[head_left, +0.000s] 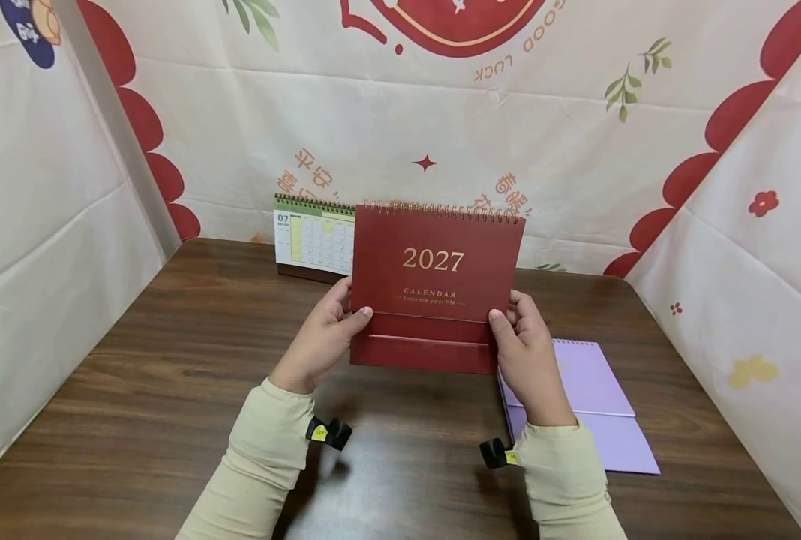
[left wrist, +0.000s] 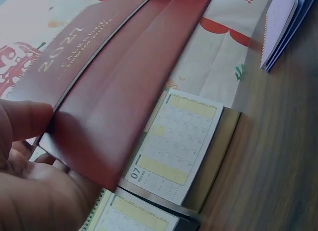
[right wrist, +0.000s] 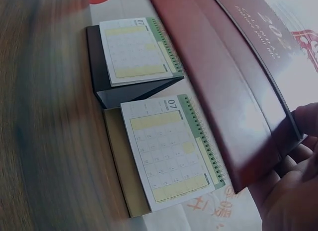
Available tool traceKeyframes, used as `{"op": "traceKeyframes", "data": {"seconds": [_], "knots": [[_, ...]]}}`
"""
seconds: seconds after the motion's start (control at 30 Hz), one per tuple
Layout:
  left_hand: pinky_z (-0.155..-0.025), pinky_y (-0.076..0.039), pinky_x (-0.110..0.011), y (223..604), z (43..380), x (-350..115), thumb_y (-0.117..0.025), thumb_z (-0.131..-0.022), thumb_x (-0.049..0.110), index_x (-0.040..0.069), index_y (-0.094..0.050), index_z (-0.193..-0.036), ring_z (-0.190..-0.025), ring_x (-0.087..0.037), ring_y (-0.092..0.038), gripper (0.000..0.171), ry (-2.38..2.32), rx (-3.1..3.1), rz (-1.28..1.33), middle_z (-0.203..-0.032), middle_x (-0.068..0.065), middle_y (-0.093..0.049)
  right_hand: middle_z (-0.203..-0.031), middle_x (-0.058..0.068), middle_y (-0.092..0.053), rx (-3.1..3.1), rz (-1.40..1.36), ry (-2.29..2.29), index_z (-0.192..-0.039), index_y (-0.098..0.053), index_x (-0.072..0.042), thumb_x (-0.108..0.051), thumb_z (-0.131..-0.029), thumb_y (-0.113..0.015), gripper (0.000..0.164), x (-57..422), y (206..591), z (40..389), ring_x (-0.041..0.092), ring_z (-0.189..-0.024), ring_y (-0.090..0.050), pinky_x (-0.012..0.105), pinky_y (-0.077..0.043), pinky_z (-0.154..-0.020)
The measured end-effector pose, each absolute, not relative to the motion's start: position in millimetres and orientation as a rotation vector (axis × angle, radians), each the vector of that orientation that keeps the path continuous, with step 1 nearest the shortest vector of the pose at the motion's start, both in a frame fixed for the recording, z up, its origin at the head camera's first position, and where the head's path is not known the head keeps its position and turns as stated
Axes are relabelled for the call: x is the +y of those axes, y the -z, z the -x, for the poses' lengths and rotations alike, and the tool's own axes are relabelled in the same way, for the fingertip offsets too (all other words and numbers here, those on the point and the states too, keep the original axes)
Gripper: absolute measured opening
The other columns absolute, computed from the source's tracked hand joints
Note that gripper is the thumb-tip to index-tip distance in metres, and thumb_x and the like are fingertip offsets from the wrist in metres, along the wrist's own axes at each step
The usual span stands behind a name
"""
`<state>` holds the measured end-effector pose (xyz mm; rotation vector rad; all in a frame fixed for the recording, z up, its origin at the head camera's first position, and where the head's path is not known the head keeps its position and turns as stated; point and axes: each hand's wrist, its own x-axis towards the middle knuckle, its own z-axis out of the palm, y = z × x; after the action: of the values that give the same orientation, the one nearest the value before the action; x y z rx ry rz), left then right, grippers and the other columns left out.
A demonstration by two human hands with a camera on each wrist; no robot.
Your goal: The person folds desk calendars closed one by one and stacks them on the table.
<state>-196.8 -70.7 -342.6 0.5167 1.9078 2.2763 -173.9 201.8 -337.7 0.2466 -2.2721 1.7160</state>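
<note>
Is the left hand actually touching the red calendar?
Touching. The head view shows it: the left hand grips the red calendar at its side edge, thumb lying on the front, fingers reaching behind.

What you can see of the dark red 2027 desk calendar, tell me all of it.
The dark red, rectangular, leather-look desk calendar has wire rings along its top edge. Gold-coloured print on its closed cover reads 2027, CALENDAR and a smaller "Embrace your life". Below runs a plain, creased red strip. It is held off the dark brown wood-grain table, front towards the head camera; the bare left hand grips its left side and the bare right hand its right, thumbs on the front.
</note>
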Motion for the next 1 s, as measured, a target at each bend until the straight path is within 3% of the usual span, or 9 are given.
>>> {"op": "traceKeyframes", "data": {"seconds": [0.5, 0.8, 1.0], "knots": [[-0.094, -0.049, -0.045, 342, 199, -71, -0.052, -0.101, 0.003, 0.017, -0.047, -0.143, -0.116, -0.029, -0.057, 0.044, -2.276, 1.955, -0.366, -0.128, -0.013, -0.057, -0.116, 0.018, -0.062, -2.289, -0.249, -1.729, -0.138, -0.044, -0.003, -0.014, -0.106, -0.045, 0.033, 200, 337, 174, 0.015, -0.092, -0.067, 0.03, -0.057, -0.074], [-0.085, -0.055, -0.043, 350, 203, -82, -0.048, -0.101, 0.001, 0.002, -0.052, -0.138, -0.102, -0.029, -0.064, 0.036, -2.083, 2.048, -0.313, -0.119, -0.02, -0.055, -0.118, 0.016, -0.067, -2.554, -0.177, -1.617, -0.141, -0.043, -0.004, -0.017, -0.106, -0.047, 0.038, 202, 342, 176, 0.023, -0.093, -0.069, 0.034, -0.056, -0.075], [-0.08, -0.056, -0.039, 359, 207, -87, -0.049, -0.101, 0.003, -0.003, -0.059, -0.131, -0.091, -0.022, -0.065, 0.031, -1.864, 2.221, -0.271, -0.112, -0.018, -0.064, -0.112, 0.012, -0.069, -2.762, -0.1, -1.373, -0.135, -0.049, -0.005, -0.02, -0.103, -0.051, 0.036, 205, 344, 180, 0.022, -0.093, -0.066, 0.038, -0.05, -0.079]]}}
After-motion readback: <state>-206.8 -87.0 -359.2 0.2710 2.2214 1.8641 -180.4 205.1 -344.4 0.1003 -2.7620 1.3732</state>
